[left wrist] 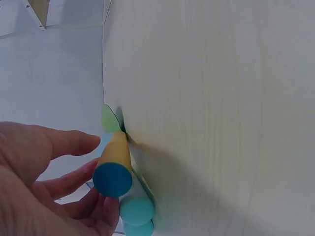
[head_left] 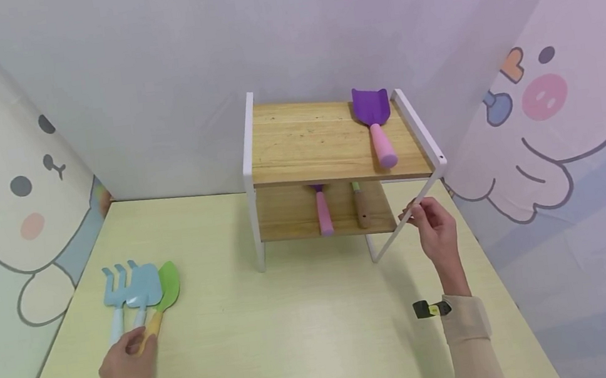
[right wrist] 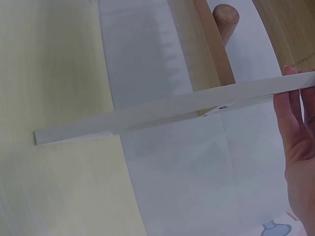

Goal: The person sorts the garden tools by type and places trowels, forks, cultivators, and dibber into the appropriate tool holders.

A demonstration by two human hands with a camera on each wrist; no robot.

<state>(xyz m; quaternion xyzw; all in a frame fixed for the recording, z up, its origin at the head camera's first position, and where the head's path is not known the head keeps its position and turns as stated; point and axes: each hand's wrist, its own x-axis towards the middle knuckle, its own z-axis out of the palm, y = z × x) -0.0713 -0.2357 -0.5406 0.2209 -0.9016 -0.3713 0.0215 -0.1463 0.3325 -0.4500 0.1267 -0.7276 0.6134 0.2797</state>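
Note:
At the left of the head view, my left hand (head_left: 127,371) holds the yellow handle of a green leaf-shaped trowel (head_left: 169,284). In the left wrist view the thumb and fingers lie about that handle (left wrist: 117,152), which has a blue end. Beside it lie a light blue shovel (head_left: 144,285) and a light blue rake (head_left: 115,295). My right hand (head_left: 437,229) grips the white side frame (right wrist: 162,109) of a two-tier wooden shelf (head_left: 308,141), with the fingers reaching behind the bar.
A purple scoop with a pink handle (head_left: 383,146) lies on the shelf's top tier. The lower tier holds another pink-handled tool (head_left: 324,213) and a brown-handled one (head_left: 361,208). Printed cloth walls (head_left: 285,40) surround the pale table (head_left: 276,337).

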